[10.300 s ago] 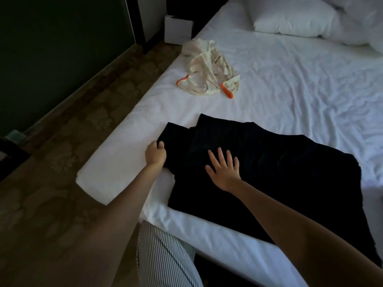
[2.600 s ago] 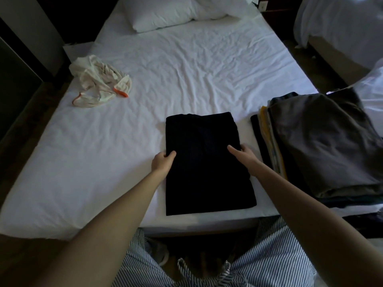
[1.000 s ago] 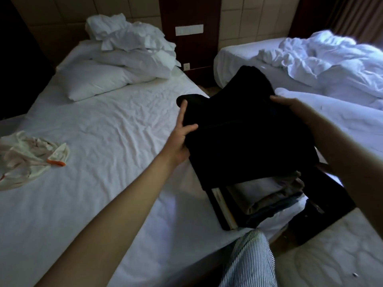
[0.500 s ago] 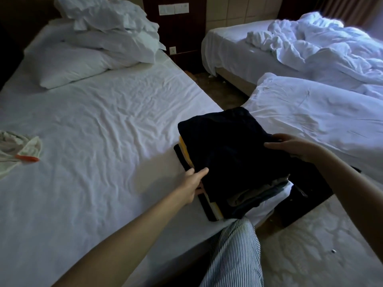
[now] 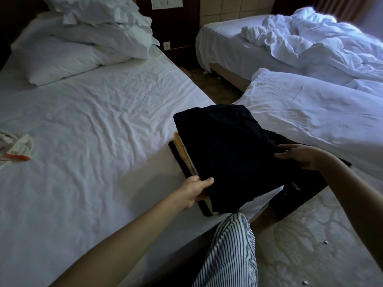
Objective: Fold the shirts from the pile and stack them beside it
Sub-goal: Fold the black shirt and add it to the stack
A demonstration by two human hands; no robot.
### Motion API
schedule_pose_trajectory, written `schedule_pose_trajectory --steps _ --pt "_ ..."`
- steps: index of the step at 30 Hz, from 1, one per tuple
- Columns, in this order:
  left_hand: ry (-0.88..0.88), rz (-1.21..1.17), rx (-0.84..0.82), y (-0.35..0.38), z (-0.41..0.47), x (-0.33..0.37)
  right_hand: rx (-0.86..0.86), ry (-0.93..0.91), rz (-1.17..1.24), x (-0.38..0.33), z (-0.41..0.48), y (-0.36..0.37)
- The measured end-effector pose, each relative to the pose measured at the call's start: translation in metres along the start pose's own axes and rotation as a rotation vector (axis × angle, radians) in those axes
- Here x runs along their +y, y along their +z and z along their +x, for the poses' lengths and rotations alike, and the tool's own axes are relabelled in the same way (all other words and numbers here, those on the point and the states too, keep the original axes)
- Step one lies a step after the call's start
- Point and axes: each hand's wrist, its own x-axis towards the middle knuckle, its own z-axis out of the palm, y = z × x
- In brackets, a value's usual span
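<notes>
A folded black shirt (image 5: 228, 154) lies on top of a stack of folded shirts (image 5: 184, 154) at the right edge of the white bed (image 5: 99, 131). Yellow and pale layers of the stack show at its left side. My left hand (image 5: 196, 190) grips the near left edge of the black shirt, thumb on top and fingers tucked under. My right hand (image 5: 298, 155) rests at the shirt's right edge with its fingers on the fabric. A crumpled cream garment with orange trim (image 5: 16, 150) lies at the bed's left edge.
White pillows (image 5: 68, 56) and bunched bedding sit at the head of the bed. A second bed with a rumpled duvet (image 5: 310, 59) stands to the right across a narrow floor gap. A dark object (image 5: 300, 195) sits low beside the stack. My striped trousers (image 5: 230, 251) touch the bed edge.
The black shirt, lifted off the bed and carried right, has come down onto the stack. In the last half second both hands have settled lower at its edges.
</notes>
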Motion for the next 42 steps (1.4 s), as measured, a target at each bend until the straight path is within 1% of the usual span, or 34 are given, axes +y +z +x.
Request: schedule_pose_trajectory --steps 2,3,4,6,7,8,10,13,15,16,18,20,21,23,24,27,29,32,35,36,37,39,40,42 --pt "0.049 0.135 0.017 -0.006 -0.002 0.01 0.068 -0.054 -0.187 -0.01 0.003 -0.003" --pt "0.1 0.241 0.064 -0.009 -0.003 0.017 0.107 -0.101 -0.285 -0.018 0.003 -0.002" --pt "0.181 0.343 0.144 -0.011 -0.004 0.025 0.142 -0.153 -0.334 -0.026 0.003 0.0" --pt "0.393 0.53 0.368 -0.013 -0.004 0.047 0.235 -0.3 -0.452 -0.044 0.002 0.015" --pt "0.492 0.616 0.441 -0.012 -0.002 0.058 0.311 -0.383 -0.57 -0.053 0.003 0.026" --pt "0.575 0.699 0.467 -0.01 0.001 0.07 0.371 -0.457 -0.677 -0.059 0.005 0.038" --pt "0.671 0.924 0.447 0.0 0.012 0.093 0.42 -0.543 -0.793 -0.063 0.015 0.06" --pt "0.684 1.299 0.356 0.017 0.034 0.127 0.429 -0.531 -0.868 -0.054 0.037 0.084" --pt "0.709 1.473 0.26 0.021 0.056 0.144 0.461 -0.518 -0.923 -0.04 0.054 0.094" --pt "0.71 1.544 0.212 0.02 0.071 0.148 0.486 -0.521 -0.948 -0.034 0.062 0.097" --pt "0.626 1.647 0.138 0.014 0.1 0.143 0.523 -0.533 -0.964 -0.025 0.077 0.098" --pt "0.526 1.729 0.17 0.01 0.126 0.121 0.54 -0.557 -0.939 -0.021 0.089 0.096" --pt "0.52 1.763 0.219 0.01 0.136 0.109 0.54 -0.57 -0.925 -0.02 0.095 0.095" --pt "0.567 1.791 0.32 0.008 0.152 0.093 0.547 -0.588 -0.896 -0.019 0.106 0.093" --pt "0.585 1.788 0.345 0.006 0.158 0.091 0.549 -0.598 -0.885 -0.019 0.111 0.093" --pt "0.589 1.75 0.359 0.005 0.165 0.093 0.532 -0.602 -0.851 -0.019 0.119 0.091" --pt "0.585 1.766 0.363 0.006 0.165 0.094 0.559 -0.615 -0.842 -0.02 0.12 0.091" --pt "0.525 1.798 0.279 0.007 0.158 0.102 0.568 -0.627 -0.866 -0.019 0.111 0.094" --pt "0.412 1.782 0.077 0.008 0.143 0.137 0.542 -0.669 -0.892 -0.02 0.095 0.094" --pt "0.423 1.763 0.05 0.008 0.138 0.153 0.548 -0.72 -0.876 -0.021 0.088 0.094" --pt "0.479 1.754 0.06 0.009 0.134 0.166 0.559 -0.788 -0.866 -0.022 0.079 0.095" --pt "0.646 1.711 0.107 0.015 0.134 0.181 0.585 -0.945 -0.878 -0.019 0.061 0.104" --pt "0.693 1.692 0.09 0.02 0.138 0.182 0.544 -1.01 -0.903 -0.015 0.055 0.112" --pt "0.687 1.728 -0.01 0.031 0.152 0.17 0.392 -1.13 -1.005 -0.002 0.049 0.131"
